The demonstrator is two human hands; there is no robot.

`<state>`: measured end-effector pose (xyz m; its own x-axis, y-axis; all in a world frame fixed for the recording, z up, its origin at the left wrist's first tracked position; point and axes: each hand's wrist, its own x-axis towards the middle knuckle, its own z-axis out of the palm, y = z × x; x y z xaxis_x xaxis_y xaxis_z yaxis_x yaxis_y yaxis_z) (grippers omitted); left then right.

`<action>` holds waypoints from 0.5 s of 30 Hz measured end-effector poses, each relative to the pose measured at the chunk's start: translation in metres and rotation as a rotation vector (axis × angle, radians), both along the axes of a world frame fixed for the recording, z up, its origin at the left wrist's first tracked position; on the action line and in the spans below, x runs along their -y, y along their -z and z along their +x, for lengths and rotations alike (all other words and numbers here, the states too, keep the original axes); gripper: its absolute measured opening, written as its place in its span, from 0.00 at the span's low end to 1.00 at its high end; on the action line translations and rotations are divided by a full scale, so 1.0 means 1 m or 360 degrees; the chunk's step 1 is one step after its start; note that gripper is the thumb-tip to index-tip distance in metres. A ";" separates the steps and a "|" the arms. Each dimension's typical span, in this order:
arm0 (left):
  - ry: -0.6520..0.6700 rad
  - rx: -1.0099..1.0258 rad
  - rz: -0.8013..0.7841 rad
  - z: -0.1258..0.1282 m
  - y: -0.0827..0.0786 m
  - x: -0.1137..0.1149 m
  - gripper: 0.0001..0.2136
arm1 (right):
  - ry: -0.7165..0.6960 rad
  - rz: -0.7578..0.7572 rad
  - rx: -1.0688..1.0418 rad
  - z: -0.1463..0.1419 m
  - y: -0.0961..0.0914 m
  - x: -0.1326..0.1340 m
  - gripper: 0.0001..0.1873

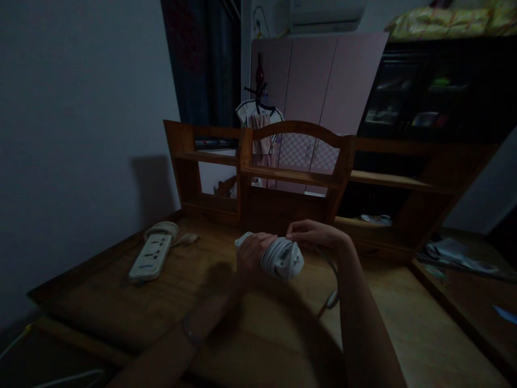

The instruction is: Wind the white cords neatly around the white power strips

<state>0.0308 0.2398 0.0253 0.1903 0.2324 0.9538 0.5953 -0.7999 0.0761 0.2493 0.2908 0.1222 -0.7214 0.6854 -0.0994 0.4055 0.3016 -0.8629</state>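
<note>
My left hand (251, 256) is wrapped around a white power strip (298, 263), held above the wooden desk. A pale cord (273, 257) is wound in several turns around the end of the strip nearer me. Just right of the coil, the fingertips of my right hand (317, 233) are pinched together on the cord. From there a length of it hangs in a loop by my right forearm, with what looks like a plug (332, 299) at its low end. My left fingers hide the middle of the strip.
Another white power strip (150, 260) lies on the desk (181, 312) at the left, its cord bundled behind it. A wooden shelf unit (297, 173) stands along the desk's back edge. Plastic-looking bags (456, 253) lie at the right. A wall bounds the left side.
</note>
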 end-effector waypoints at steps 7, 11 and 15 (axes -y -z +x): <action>-0.0005 0.0106 -0.0093 -0.001 0.006 -0.008 0.14 | 0.0007 0.0125 0.0103 0.000 0.006 -0.009 0.25; -0.0070 0.0526 -0.0359 0.006 0.008 -0.015 0.16 | 0.0060 0.0224 0.0131 -0.009 0.006 -0.010 0.26; -0.0094 0.1036 -0.0822 0.007 0.001 -0.021 0.18 | 0.0118 0.0308 0.0238 -0.019 0.004 -0.008 0.23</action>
<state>0.0379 0.2612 0.0242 -0.3886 0.6631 0.6397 0.3452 -0.5389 0.7683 0.2298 0.2990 0.1186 -0.6558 0.7523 -0.0630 0.5512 0.4201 -0.7209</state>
